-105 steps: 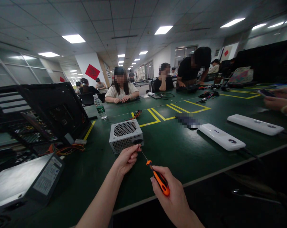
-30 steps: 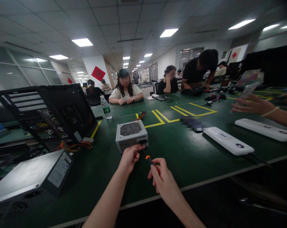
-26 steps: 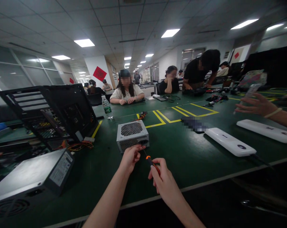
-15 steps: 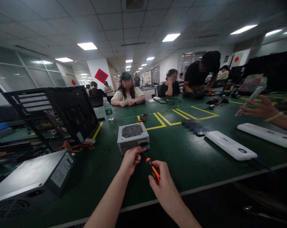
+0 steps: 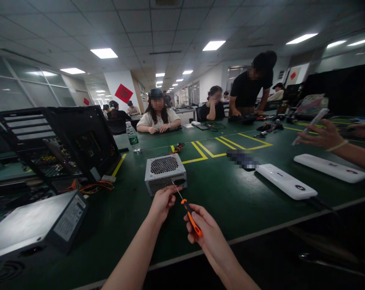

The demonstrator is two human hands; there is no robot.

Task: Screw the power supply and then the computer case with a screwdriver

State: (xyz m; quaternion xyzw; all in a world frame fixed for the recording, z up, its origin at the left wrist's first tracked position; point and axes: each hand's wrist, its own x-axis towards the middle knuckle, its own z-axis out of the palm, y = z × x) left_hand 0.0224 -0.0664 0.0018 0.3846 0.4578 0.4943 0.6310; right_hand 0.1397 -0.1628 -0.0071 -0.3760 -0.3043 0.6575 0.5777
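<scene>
A silver power supply unit (image 5: 166,166) with a honeycomb-mesh top sits on the green table in front of me. My right hand (image 5: 205,229) grips an orange and black screwdriver (image 5: 191,215) by its handle. The screwdriver's thin shaft slants up to the left, its tip by the unit's near face. At that face, close to the shaft, is my left hand (image 5: 162,204), its fingers drawn together in a pinch. Whatever is between those fingertips is too small or hidden to name.
On the left stand an open black computer case (image 5: 88,141) and a larger power supply (image 5: 37,225). A water bottle (image 5: 133,137) is behind the unit. White devices (image 5: 287,181) lie to the right, near another person's hand (image 5: 321,135). People sit across the table.
The screwdriver has come up and left, its tip now in sight at the unit's face. My right fingers have shifted along its handle. The whole view has moved slightly.
</scene>
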